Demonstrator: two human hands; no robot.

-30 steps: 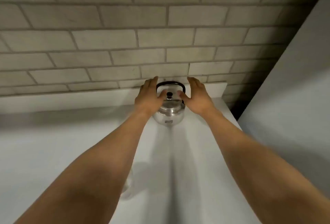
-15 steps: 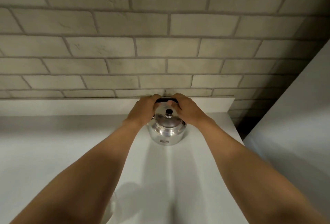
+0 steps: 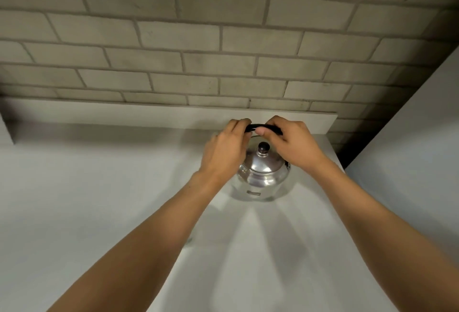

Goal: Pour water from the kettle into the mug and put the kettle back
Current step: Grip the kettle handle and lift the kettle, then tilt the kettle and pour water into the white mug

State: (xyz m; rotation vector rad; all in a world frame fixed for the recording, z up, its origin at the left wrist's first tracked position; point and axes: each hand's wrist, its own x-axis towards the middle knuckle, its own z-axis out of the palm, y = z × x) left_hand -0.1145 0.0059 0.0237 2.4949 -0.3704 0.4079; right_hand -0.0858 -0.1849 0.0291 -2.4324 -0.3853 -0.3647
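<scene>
A shiny steel kettle with a domed lid and a dark knob stands on the white counter near the back wall. Its black arched handle rises over the lid. My left hand grips the left end of the handle and my right hand grips the right end, fingers curled over it. The kettle's base rests on the counter. The mug is hidden; only a faint glint shows by my left forearm, too small to identify.
A grey brick wall rises behind a low white backsplash ledge. A tall white panel bounds the counter on the right, with a dark gap beside it.
Both hands went from open beside the kettle to closed on its handle. The view has tilted up and the glass object near my left forearm has dropped out of sight.
</scene>
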